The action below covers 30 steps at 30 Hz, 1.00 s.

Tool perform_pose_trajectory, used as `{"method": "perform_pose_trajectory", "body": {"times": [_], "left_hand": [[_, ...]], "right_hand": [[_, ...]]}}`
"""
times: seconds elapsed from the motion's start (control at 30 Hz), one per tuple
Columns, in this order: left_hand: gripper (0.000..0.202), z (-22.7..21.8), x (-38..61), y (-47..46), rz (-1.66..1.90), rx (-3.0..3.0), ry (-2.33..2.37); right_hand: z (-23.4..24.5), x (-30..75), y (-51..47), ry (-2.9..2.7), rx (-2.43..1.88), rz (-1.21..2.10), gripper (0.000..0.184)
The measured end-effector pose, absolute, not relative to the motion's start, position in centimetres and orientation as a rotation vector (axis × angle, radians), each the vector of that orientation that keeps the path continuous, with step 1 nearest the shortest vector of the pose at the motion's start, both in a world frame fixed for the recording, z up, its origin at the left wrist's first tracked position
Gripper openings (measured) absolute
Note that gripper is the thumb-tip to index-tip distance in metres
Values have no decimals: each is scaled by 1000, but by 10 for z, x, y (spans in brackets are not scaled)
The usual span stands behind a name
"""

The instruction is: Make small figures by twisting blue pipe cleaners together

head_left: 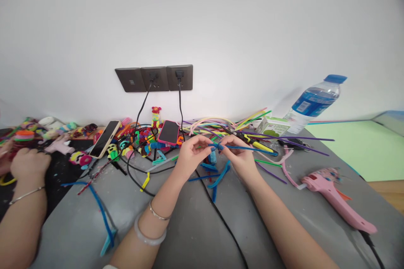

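My left hand [193, 153] and my right hand [238, 155] meet over the middle of the grey table. Between their pinched fingertips is a blue pipe cleaner [249, 148], bunched or coiled where both hands grip it. Its straight end sticks out to the right past my right hand. Below the hands lie more blue pipe cleaner pieces [221, 176], some bent. A longer blue pipe cleaner [102, 208] with a light blue piece at its end rests at the left. Black and yellow pliers or scissors [260, 144] lie just behind my right hand.
A pink glue gun [337, 201] lies at right, its cord trailing forward. A water bottle [315, 103] leans by the wall near a small box [274, 127]. Two phones [169, 132], colourful pipe cleaner figures and black cables crowd the back left. Another person's hand [30, 166] is at far left.
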<state>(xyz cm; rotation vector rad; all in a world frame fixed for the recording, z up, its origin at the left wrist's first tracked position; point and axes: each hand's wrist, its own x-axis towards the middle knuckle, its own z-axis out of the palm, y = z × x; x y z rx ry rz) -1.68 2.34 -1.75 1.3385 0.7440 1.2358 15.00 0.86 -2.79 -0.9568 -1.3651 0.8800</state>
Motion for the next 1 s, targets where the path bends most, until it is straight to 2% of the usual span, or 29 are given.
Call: {"method": "perform_pose_trajectory", "body": {"times": [0.23, 0.5, 0.7, 1.0], "left_hand": [[27, -24, -3, 19, 1207, 1057, 677], [22, -28, -2, 17, 1262, 1157, 721], [24, -25, -2, 17, 1253, 1034, 750], [19, -21, -2, 15, 1331, 1182, 814]], "right_hand": [[-34, 149, 10, -1301, -879, 985, 16], [-40, 148, 9, -1220, -818, 1232, 23], [-37, 147, 8, -1263, -817, 1151, 20], [-29, 144, 7, -1329, -832, 1010, 28]]}}
